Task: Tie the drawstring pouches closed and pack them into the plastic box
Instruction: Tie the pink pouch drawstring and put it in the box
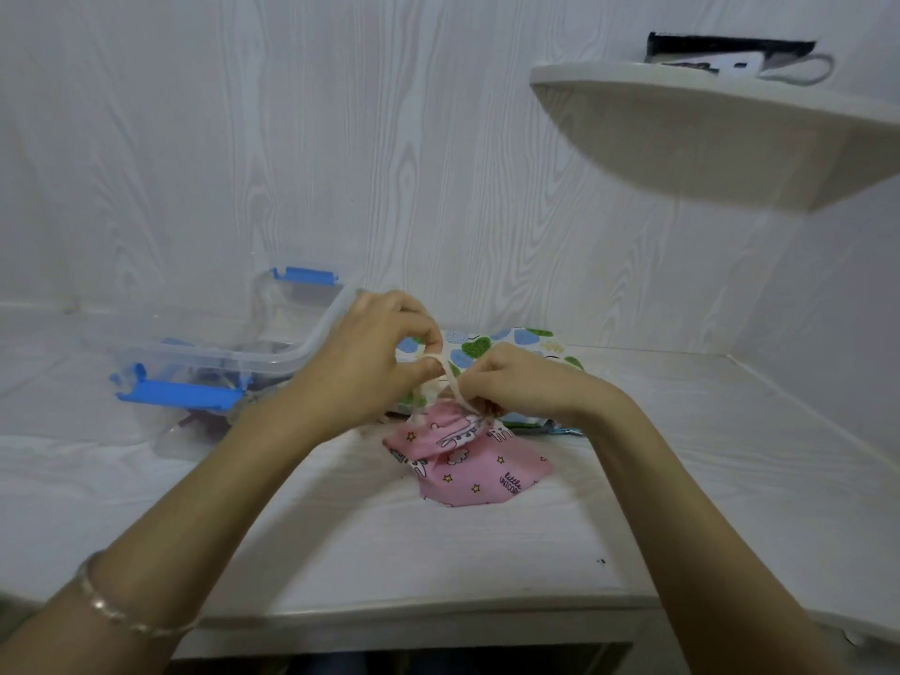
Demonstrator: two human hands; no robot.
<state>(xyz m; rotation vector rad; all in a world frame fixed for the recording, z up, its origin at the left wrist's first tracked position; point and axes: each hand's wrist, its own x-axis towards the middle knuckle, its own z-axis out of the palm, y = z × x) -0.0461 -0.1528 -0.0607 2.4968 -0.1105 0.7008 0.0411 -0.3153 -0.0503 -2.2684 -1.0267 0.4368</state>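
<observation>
A pink unicorn-print pouch (479, 472) lies on the white table (438, 552), its neck gathered. My left hand (375, 355) pinches a loop of its pale drawstring (450, 384) above the neck. My right hand (516, 384) pinches the same cord beside the neck, just to the right. Behind my hands lies a white pouch with blue and green blotches (492, 345), partly hidden. The clear plastic box (209, 362) with blue clips stands to the left, with something dark inside it.
The box's clear lid (297, 309) leans up behind it against the white wall. A rounded shelf (721, 134) juts out at the upper right with a dark item on it. More fabric peeks out under my right wrist.
</observation>
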